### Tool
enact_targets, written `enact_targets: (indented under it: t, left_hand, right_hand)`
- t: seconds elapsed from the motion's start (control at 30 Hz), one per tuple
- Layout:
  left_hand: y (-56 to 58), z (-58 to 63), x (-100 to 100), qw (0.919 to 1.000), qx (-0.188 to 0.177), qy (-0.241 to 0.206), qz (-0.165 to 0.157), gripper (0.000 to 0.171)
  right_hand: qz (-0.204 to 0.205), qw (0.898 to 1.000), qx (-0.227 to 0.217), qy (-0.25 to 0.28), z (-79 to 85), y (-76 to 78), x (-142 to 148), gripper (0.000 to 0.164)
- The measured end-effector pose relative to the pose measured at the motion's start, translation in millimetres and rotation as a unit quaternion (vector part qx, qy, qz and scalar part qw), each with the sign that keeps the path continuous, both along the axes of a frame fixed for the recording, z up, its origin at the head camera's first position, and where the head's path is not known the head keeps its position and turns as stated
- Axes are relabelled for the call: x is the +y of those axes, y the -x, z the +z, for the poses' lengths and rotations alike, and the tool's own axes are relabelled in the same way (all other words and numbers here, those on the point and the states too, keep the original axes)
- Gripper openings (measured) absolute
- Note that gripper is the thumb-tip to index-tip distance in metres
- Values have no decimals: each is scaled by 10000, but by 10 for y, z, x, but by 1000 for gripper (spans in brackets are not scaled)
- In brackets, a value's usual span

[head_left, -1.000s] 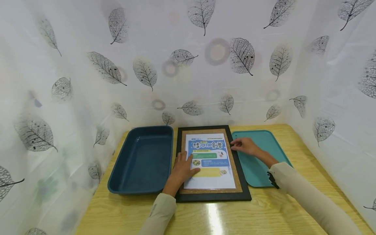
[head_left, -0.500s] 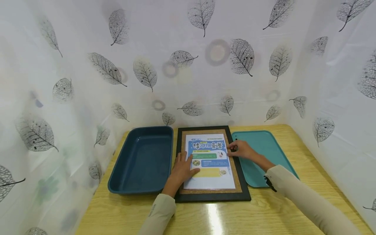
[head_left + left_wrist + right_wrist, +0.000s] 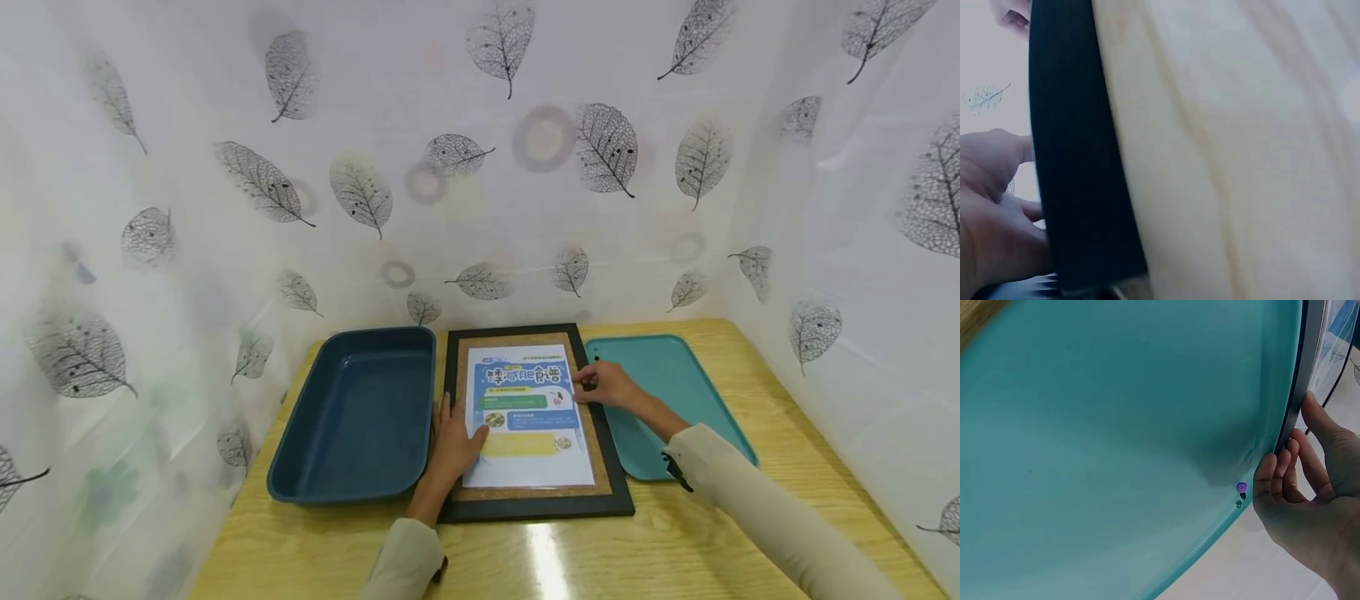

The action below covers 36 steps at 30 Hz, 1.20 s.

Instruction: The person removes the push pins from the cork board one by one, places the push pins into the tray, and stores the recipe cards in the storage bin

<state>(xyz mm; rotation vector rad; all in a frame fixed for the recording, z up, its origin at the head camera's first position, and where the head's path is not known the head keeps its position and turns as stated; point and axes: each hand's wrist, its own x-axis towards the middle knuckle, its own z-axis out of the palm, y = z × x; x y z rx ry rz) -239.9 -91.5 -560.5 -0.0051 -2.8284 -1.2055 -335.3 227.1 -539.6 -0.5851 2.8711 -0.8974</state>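
A black-framed cork board (image 3: 536,506) lies mid-table, bearing a printed sheet (image 3: 532,467) with blue, green and yellow blocks. My left hand (image 3: 452,443) rests at the board's left side, fingers extended along the frame bar and thumb over the sheet's left margin. In the left wrist view, that hand shows beside the dark frame bar (image 3: 1082,150). My right hand (image 3: 606,385) has its thumb and forefinger together at the sheet's right edge. In the right wrist view its other fingers curl inward; whether something small is pinched there stays hidden.
A deep dark-blue tray (image 3: 352,492) stands to the left. On the right lies a shallow teal tray (image 3: 667,417) beneath my right forearm. A purple pushpin (image 3: 1242,487) sits by that tray's rim, with another small pin (image 3: 1239,504) near it. A leaf-print curtain encloses the table.
My right hand has shifted left, from the frame's right bar onto the sheet's edge. My left hand has slid slightly left and down, its fingers now nearer the frame's outer edge.
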Motion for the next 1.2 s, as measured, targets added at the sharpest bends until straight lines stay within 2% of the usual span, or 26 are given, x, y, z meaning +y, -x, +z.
enact_targets:
  t: [0.1, 0.17, 0.4, 0.57, 0.67, 0.87, 1.07, 1.2]
  left_hand:
    - [32, -35, 8, 9991, 257, -313, 109, 69]
    - [60, -48, 6, 9980, 302, -514, 221, 66]
    - [122, -9, 15, 9925, -149, -965, 739, 68]
    - [104, 47, 43, 9856, -210, -1390, 936, 69]
    - [81, 73, 48, 9846, 72, -1524, 852, 66]
    - [15, 131, 96, 9812, 597, -1782, 449, 64]
    - [2, 155, 129, 9749, 841, -2019, 408, 60]
    - [-21, 223, 105, 9717, 927, -2125, 446, 61]
  right_hand:
    - [-23, 10000, 5, -13, -7, 7, 4, 41]
    - [-29, 10000, -3, 8, -12, 10, 5, 42]
    - [-28, 9999, -80, 114, 1, -17, -8, 42]
    - [-135, 9997, -177, 118, 28, -19, -6, 41]
    - [-151, 9996, -192, 109, 42, -15, -5, 41]
    - [-59, 9998, -57, 163, 28, -28, 13, 39]
    - [98, 9995, 138, 271, -42, -35, 49, 39]
    - [238, 9989, 340, 211, -100, -43, 70, 39]
